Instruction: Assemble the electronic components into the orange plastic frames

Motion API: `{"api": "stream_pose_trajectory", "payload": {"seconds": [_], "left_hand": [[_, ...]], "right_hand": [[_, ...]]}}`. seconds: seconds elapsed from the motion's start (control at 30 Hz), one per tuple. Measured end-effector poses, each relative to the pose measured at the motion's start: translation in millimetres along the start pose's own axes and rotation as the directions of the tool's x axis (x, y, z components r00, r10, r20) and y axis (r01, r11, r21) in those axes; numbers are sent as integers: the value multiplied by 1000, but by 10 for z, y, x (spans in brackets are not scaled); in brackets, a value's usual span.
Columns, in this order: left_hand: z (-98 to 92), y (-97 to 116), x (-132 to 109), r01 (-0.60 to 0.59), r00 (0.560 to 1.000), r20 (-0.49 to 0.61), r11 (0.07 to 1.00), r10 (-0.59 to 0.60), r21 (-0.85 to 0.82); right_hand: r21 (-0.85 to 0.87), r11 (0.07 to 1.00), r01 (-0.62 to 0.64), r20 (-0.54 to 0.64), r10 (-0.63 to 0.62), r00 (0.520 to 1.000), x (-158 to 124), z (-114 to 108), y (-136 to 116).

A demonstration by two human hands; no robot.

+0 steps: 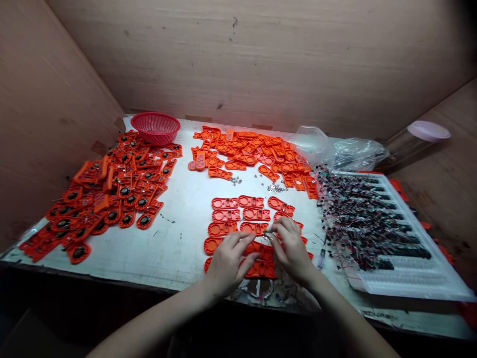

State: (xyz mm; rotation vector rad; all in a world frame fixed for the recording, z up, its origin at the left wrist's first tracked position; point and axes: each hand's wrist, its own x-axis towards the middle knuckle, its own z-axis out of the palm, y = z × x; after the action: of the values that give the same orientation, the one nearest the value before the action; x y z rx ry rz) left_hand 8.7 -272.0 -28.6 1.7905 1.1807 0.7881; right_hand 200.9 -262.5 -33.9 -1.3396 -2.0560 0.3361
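Note:
Orange plastic casing halves (222,215) lie in rows on the white work surface in front of me. Over the nearer rows is my left hand (230,257), its fingers stretched to the right and its thumb apart, with nothing visible in its grasp. My right hand (291,244) is beside it, thumb and fingers pinched on a small shiny metal piece (266,232) above the middle casings. The piece's exact kind is too small to make out. Farther back lie two little heaps of small metal parts (276,188). Both hands hide some of the casings.
Orange casings fitted with black round parts (124,191) are heaped at left, near a red basket (155,128). More casings (257,149) lie at the back. A white tray (417,287) of wired circuit boards stands at right, beside a screwdriver (321,258). Cardboard walls (253,64) surround the table.

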Motion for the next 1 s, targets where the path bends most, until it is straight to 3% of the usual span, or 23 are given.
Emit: {"api": "stream_pose_trajectory", "payload": {"seconds": [0.07, 0.17, 0.33, 0.57, 0.83, 1.0], "left_hand": [[-20, -79, 66, -202, 979, 52, 911, 197, 359], [12, -207, 119, -292, 956, 141, 766, 258, 572], [59, -280, 116, -290, 957, 160, 749, 244, 596], [38, -234, 127, -276, 961, 177, 767, 212, 579], [36, -192, 142, -272, 962, 196, 740, 190, 615], [27, -181, 159, -270, 962, 198, 733, 186, 625]], "right_hand": [[-101, 995, 12, 26, -10, 1000, 56, 113, 133], [-217, 975, 43, 74, -27, 997, 87, 236, 235], [-268, 961, 71, 111, -42, 993, 65, 277, 265], [-309, 928, 210, 56, -202, 978, 13, 360, 244], [-159, 983, 94, 107, -78, 991, 16, 161, 290], [-189, 968, 163, 174, -131, 976, 126, 237, 280]]}}
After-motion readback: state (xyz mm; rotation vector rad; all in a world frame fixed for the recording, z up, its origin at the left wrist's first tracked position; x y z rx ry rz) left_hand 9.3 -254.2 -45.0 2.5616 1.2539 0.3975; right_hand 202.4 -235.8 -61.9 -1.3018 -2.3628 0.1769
